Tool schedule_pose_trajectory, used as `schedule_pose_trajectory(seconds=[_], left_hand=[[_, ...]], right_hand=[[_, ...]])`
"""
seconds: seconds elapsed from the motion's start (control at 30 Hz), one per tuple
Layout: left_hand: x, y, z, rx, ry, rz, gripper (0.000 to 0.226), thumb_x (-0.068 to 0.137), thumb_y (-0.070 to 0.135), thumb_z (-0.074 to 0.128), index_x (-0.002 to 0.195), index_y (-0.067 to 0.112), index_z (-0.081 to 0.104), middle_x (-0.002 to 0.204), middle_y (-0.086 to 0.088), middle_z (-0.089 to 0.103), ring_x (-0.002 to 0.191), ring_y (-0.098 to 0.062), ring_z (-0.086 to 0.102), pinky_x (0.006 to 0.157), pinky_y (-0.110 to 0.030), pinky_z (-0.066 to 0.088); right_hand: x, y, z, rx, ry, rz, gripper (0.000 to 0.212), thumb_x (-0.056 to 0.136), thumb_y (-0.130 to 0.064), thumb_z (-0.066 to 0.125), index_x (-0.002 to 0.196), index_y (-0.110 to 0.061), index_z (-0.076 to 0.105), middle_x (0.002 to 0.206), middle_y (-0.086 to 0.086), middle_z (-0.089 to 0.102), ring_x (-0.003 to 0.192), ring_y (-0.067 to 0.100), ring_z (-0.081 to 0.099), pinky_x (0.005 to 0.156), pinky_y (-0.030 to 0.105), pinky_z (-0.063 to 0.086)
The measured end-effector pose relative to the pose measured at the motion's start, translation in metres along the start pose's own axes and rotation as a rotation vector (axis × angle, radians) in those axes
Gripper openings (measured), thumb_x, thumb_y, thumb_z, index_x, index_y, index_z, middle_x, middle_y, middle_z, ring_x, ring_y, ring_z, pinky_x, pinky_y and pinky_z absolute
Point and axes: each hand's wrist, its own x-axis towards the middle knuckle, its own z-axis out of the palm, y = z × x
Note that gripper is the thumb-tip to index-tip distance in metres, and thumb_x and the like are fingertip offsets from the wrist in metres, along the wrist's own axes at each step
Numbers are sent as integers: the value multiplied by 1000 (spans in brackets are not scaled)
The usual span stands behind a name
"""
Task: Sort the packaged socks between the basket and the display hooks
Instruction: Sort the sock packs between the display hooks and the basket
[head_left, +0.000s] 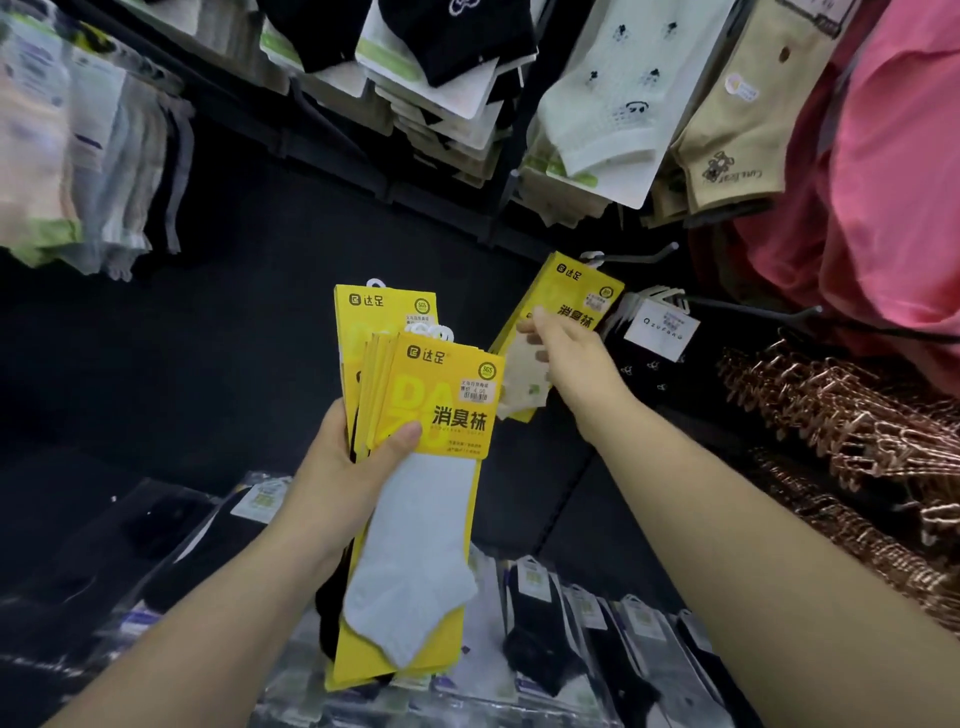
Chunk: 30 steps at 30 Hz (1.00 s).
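Right now your left hand (353, 467) sits at centre frame, clamped round a stack (452, 374) of yellow-carded sock packs. The thumb is pressed across the front card and the fingers are curled behind. The stack stands nearly upright and fans a little at the top, and the front pack shows a pale grey sock.

Your right hand (566, 353) reaches out toward 1 o'clock from the stack. It holds a single yellow pack (576, 291), thumb on the face and fingers curled on its lower part. That pack tilts, and its white tab is up at the hook (654, 253) (whether the tab is actually threaded onto the rod, you cannot tell from this view).

Just beside it, at 3 o'clock, a white-carded pack (660, 330) of black socks hangs from its own rod. Further round at 3 o'clock lies a heap of copper hangers (857, 426). Pink cloth (883, 182) fills 2 o'clock.

At 12 o'clock hang pale socks (597, 104) with small dark motifs, with beige socks (737, 130) beside them. Blurred socks (78, 156) hang at 10 o'clock. Clear-bagged socks (571, 634) lie in a row at 6 o'clock, under your forearms.
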Motion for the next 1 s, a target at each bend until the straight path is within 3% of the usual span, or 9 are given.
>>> schedule_pose_trajectory(seconds=[0.1,0.2,0.27,0.43,0.57,0.7,0.8,0.9,1.0], left_hand=[[-4,0,3,-8,-4,2,61,61,50,73,117,31,55,107,8,72,99,-15,70,89,-47,55],[-9,0,6,-11,-27,9,64,58,48,75,117,32,55,107,8,72,98,-16,70,89,-48,55],[-11,1,8,-34,-50,6,67,54,48,78,116,33,55,107,7,72,97,-17,71,88,-48,55],[-9,1,7,-96,-43,8,66,50,57,76,111,41,55,105,13,72,97,-16,70,85,-45,56],[-7,1,3,-109,-43,0,67,58,61,71,118,37,55,113,12,70,106,-17,67,96,-47,50],[-2,-1,-2,-26,26,54,34,80,44,67,112,37,56,106,15,71,102,-11,67,90,-37,51],[2,1,-8,67,72,96,20,87,36,65,102,44,54,95,23,71,92,-1,67,78,-26,51],[4,4,-13,132,96,112,17,87,37,64,97,45,53,92,22,70,90,0,66,72,-24,49],[5,6,-16,180,109,111,22,88,39,62,105,42,50,100,17,66,94,-6,64,71,-27,50]], right_hand=[[-36,-3,19,201,-129,-30,38,82,-57,58,89,-20,55,95,6,61,86,14,65,73,30,57],[-52,-6,21,159,-105,-138,29,81,-34,72,91,-16,50,80,-4,53,59,-4,62,52,15,50],[-56,-11,17,182,-126,-147,15,84,-20,70,89,-18,56,76,-10,49,53,-9,57,48,11,46],[-54,-16,10,327,-157,-104,18,86,-7,65,84,-24,65,84,-10,53,52,-8,58,49,9,45],[-47,-13,0,370,-91,-37,17,85,-6,66,88,-22,69,93,-5,62,70,5,66,60,18,52],[-36,-1,-21,470,93,9,12,88,-12,64,88,-24,66,94,-1,66,75,13,60,67,25,51],[-27,4,-44,526,272,90,5,88,-24,65,83,-24,66,103,5,69,88,23,61,86,40,54],[-14,-1,-60,526,390,63,15,88,-22,64,73,-23,64,84,2,64,78,23,57,77,38,51],[7,-14,-68,464,439,13,20,91,-17,59,72,-22,61,73,2,55,66,18,50,62,30,45]])
